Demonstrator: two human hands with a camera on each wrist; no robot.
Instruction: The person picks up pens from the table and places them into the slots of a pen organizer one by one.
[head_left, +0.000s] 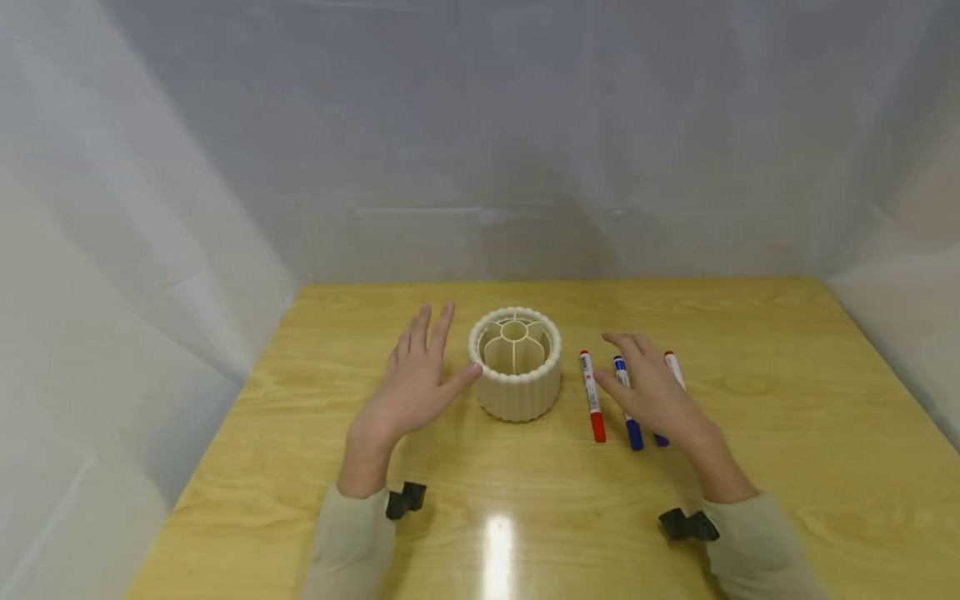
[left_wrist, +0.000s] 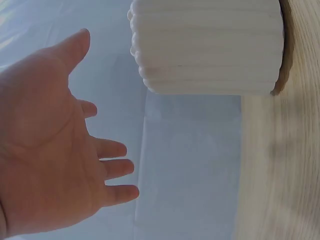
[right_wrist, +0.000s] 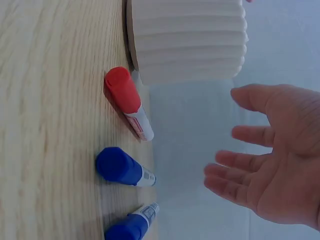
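Low in the middle of the head view, I am holding both hands spread with fingers straight, gripping nothing. I am hovering my left hand just left of the white ribbed holder, thumb tip near its rim, and my right hand over the markers right of it. Nothing is done yet, I judge: all markers are lying on the surface, the red one, a blue one and others partly hidden. The holder's compartments are sitting empty.
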